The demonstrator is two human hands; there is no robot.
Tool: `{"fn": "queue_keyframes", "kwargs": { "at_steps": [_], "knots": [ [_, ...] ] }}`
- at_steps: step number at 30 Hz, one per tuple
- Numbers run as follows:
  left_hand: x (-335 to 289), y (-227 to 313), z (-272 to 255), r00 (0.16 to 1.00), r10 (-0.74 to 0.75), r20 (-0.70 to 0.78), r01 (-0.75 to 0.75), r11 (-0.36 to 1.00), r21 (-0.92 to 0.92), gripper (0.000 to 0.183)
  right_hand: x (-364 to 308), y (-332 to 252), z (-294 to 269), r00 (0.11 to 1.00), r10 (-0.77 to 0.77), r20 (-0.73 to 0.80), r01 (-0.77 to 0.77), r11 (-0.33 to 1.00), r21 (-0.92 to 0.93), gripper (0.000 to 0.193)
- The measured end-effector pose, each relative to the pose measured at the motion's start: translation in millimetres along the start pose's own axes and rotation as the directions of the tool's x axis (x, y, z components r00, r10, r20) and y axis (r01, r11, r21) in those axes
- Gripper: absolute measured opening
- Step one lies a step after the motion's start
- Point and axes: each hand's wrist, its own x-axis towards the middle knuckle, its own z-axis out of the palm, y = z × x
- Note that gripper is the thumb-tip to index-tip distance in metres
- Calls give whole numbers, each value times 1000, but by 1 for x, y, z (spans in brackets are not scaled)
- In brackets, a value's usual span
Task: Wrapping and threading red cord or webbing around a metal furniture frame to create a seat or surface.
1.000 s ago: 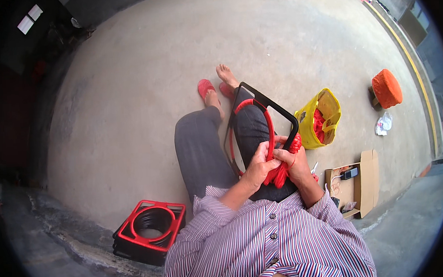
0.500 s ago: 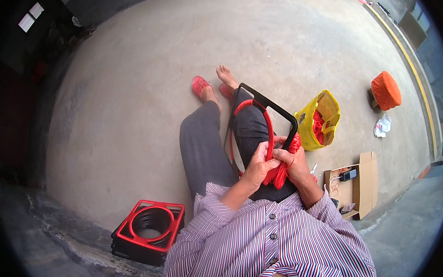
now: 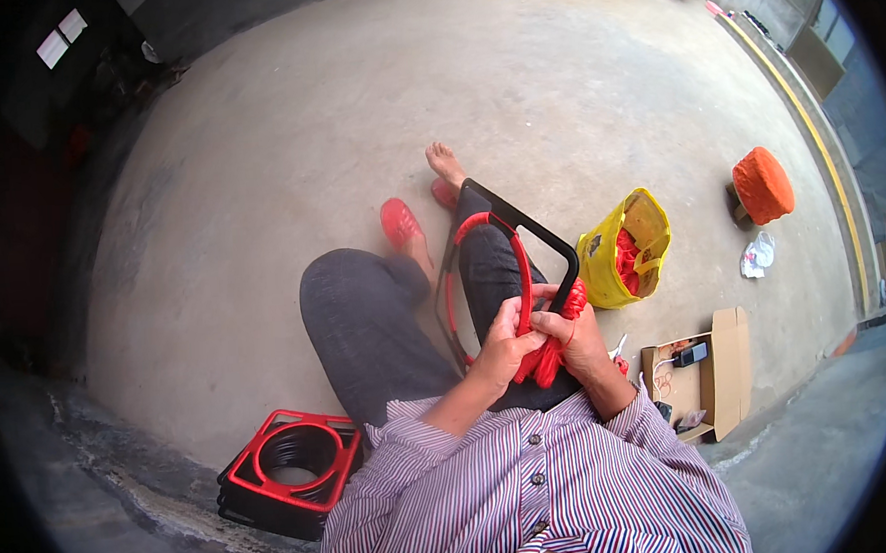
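Observation:
Over my bent right leg rests a black square frame (image 3: 549, 239) with a round ring (image 3: 523, 272) inside it. Red strip material covers much of the ring. My left hand (image 3: 495, 359) is closed round the near right part of the ring, its thumb pressed toward the other hand. Close beside it, my right hand (image 3: 581, 343) is closed on a bundle of red strip (image 3: 543, 365), with its fingers at the frame's near corner. Some fingertips are hidden behind the frame and the bundle.
At my left stands a stack of similar frames, the top one red (image 3: 315, 502). To the right are a yellow bag (image 3: 599, 268) holding red material, an open cardboard box (image 3: 733, 376), scissors (image 3: 620, 347), an orange-topped stool (image 3: 762, 186) and a crumpled white bag (image 3: 759, 255).
My left knee has swung outward to the left. The frame and both hands sit slightly further left and lower in the picture, with the same grip.

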Motion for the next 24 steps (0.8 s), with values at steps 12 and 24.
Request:
{"fn": "queue_keyframes", "kwargs": {
  "at_steps": [12, 24],
  "knots": [
    [-9, 16, 5, 998, 17, 54, -13, 996, -88, 49, -5, 2, 9, 1000, 4, -7, -5, 998, -60, 38],
    [-5, 5, -8, 998, 50, 47, -48, 997, -58, 50, -3, -3, 23, 998, 29, -54, -29, 1000, -3, 42]
  ]
}}
